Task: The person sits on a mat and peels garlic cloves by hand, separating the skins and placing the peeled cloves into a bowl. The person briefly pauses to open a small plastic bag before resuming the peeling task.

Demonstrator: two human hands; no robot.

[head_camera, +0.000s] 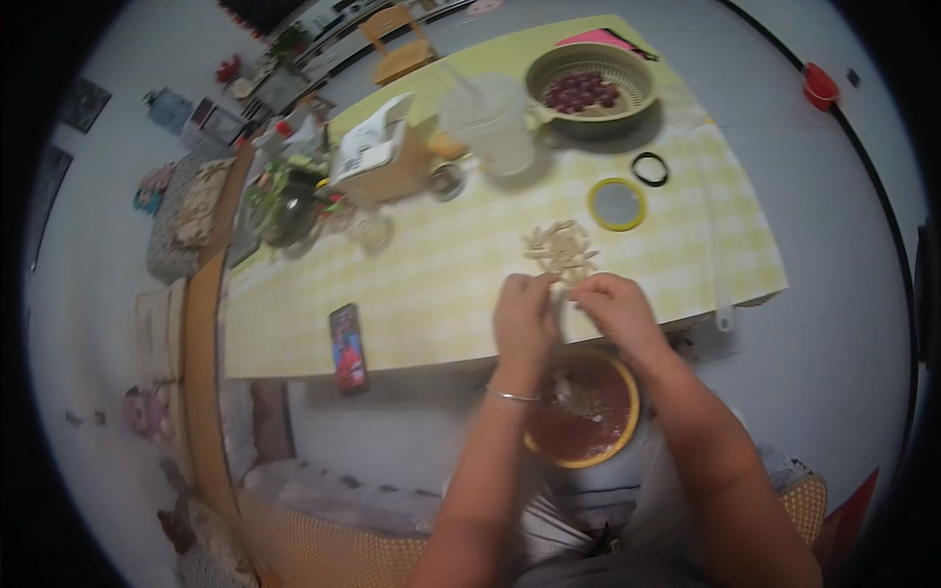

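A loose pile of small pale, elongated food pieces lies on the checked tablecloth. My left hand is at the near side of this pile, thumb and fingers drawn together. Beside it, my right hand has its fingertips pinched close to the left ones. Whether a small piece is between the fingertips is too blurred to tell. Below the table edge, under my wrists, stands a round reddish-brown container with a yellow rim, holding some scraps.
A phone overhangs the table's front edge. Beyond the pile are a yellow-rimmed lid, a black ring, a colander with grapes and a clear plastic pitcher. A cardboard box stands left.
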